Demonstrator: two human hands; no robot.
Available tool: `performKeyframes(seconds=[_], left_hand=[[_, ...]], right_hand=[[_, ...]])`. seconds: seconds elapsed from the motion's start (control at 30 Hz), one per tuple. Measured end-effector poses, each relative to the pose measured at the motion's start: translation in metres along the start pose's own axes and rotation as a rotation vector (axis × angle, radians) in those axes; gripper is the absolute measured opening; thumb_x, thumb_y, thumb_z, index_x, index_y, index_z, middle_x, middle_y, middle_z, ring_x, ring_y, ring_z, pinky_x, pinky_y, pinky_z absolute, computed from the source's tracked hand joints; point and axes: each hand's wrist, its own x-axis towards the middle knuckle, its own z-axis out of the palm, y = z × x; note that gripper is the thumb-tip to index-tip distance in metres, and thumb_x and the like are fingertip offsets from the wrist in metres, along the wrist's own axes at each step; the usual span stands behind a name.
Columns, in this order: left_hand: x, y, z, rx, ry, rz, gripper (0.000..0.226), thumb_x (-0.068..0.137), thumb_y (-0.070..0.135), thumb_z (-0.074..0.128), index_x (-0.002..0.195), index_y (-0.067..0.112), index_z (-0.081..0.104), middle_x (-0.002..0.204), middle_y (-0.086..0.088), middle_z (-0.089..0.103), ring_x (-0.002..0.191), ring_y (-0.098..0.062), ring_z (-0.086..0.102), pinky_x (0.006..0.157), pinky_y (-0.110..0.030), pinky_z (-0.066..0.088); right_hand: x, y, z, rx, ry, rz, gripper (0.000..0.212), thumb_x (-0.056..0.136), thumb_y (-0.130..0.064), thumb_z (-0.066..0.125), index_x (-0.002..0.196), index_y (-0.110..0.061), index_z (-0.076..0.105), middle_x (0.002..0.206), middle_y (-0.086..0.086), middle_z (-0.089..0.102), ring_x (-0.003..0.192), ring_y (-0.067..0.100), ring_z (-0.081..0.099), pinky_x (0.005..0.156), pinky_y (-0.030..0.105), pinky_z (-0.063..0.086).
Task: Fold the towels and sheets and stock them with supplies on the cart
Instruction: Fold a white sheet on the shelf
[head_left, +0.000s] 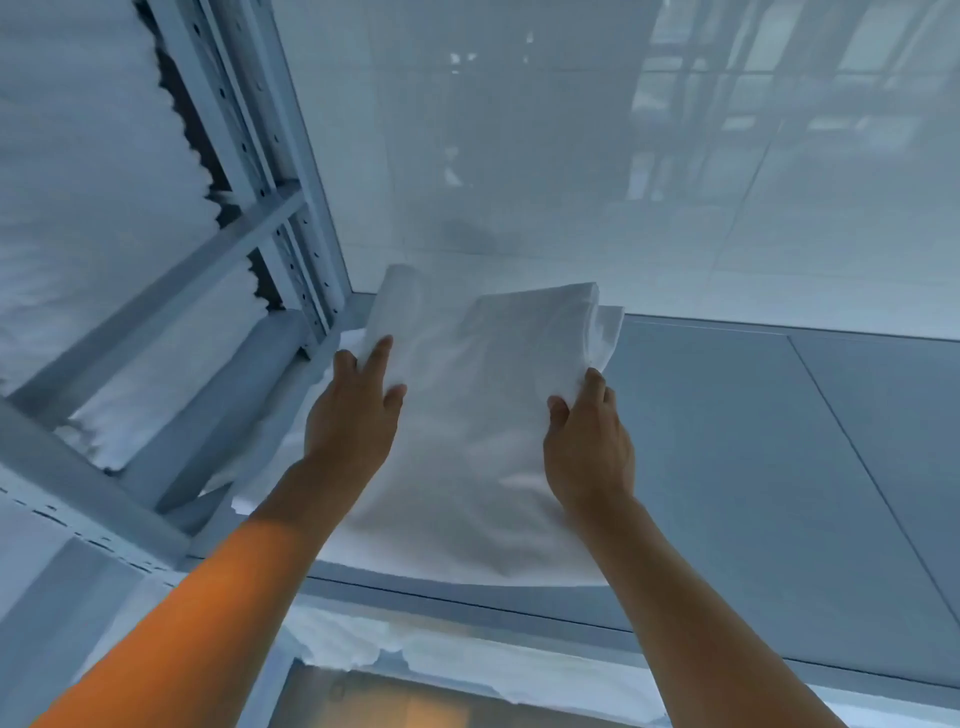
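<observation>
A folded white sheet (467, 415) lies on a grey shelf top (753, 441), its far end against the white wall. My left hand (353, 410) rests on the sheet's left edge with fingers spread over the cloth. My right hand (589, 436) pinches the sheet's right edge between thumb and fingers. Both forearms reach in from the bottom of the view.
A grey metal rack (280, 208) stands at the left, its shelves packed with stacked white linens (88, 197). More white cloth (467, 665) lies on a lower level below the shelf edge. A glossy white wall (623, 156) rises behind the shelf.
</observation>
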Motion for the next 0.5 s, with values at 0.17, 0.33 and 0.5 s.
performKeyframes(seconds=[0.17,0.33,0.5], left_hand=[[0.054,-0.065,-0.02,0.056,-0.026,-0.017,0.06,0.107,0.041,0.047,0.161,0.03,0.024,0.154,-0.023,0.034,0.12,-0.044,0.058,0.093,-0.05,0.051],[0.082,-0.126,0.019,-0.015,-0.143,-0.058,0.06,0.106,0.046,0.046,0.16,0.03,0.026,0.153,-0.022,0.033,0.122,-0.045,0.056,0.095,-0.051,0.051],[0.04,-0.181,0.093,-0.073,-0.426,-0.128,0.058,0.103,0.064,0.023,0.159,0.048,0.014,0.168,-0.008,0.02,0.153,-0.035,0.023,0.119,-0.059,0.027]], right_hand=[[0.018,-0.064,0.045,0.032,0.043,-0.017,0.046,0.106,-0.03,0.048,0.145,-0.008,0.037,0.129,0.016,0.055,0.107,0.045,0.062,0.075,0.042,0.039],[0.034,-0.069,0.099,0.068,-0.174,0.129,0.055,0.106,-0.027,0.048,0.152,-0.007,0.028,0.14,0.022,0.045,0.123,0.047,0.054,0.095,0.047,0.045],[0.001,-0.026,0.152,-0.137,-0.333,0.14,0.065,0.108,-0.035,0.035,0.161,-0.003,0.012,0.154,0.02,0.024,0.139,0.042,0.029,0.113,0.05,0.031]])
